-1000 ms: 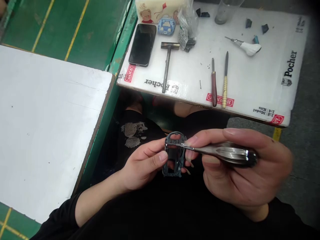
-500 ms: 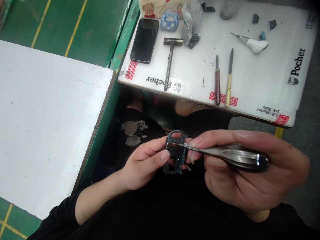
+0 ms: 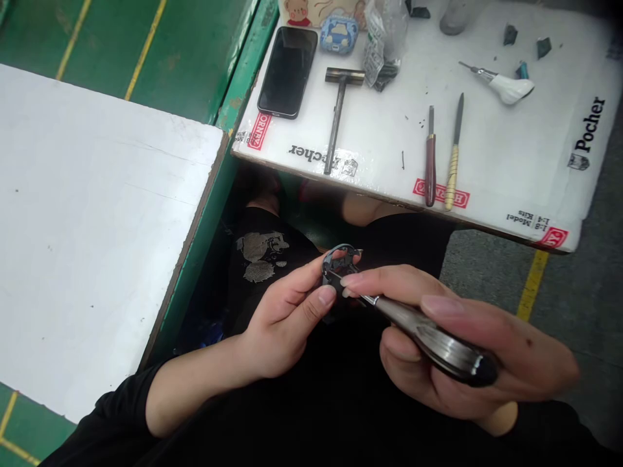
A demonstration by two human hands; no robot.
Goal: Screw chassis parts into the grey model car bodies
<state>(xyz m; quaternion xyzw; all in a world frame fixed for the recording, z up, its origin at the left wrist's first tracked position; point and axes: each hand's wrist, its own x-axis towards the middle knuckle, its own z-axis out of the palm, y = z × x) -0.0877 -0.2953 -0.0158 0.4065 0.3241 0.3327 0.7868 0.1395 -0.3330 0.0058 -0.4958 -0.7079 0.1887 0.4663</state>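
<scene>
Held over my lap in my left hand (image 3: 287,318) is a small dark grey plastic part (image 3: 339,261) with a curved, open frame. My thumb presses its near side and fingers support it from behind. My right hand (image 3: 467,344) grips a thin-bladed hand tool (image 3: 438,337) with a shiny metallic, dark-ended handle; it looks like a small screwdriver or scraper. Its shaft points left into the part, and my right fingertips touch or nearly touch the part. They hide the tool's tip and much of the part's lower half.
On the white-covered table (image 3: 384,143) lie a phone (image 3: 288,71), a T-shaped metal tool (image 3: 337,117), a brown-handled chisel (image 3: 431,162), a yellow-wrapped file (image 3: 453,162) and a white-handled tool (image 3: 509,87). A plastic bag (image 3: 384,42) and blue case (image 3: 339,34) sit behind. A white board (image 3: 97,233) spans the left.
The part has tilted, so its open face shows less. My right hand has shifted left and slightly down, its tool now slanting more steeply. The view has shifted slightly.
</scene>
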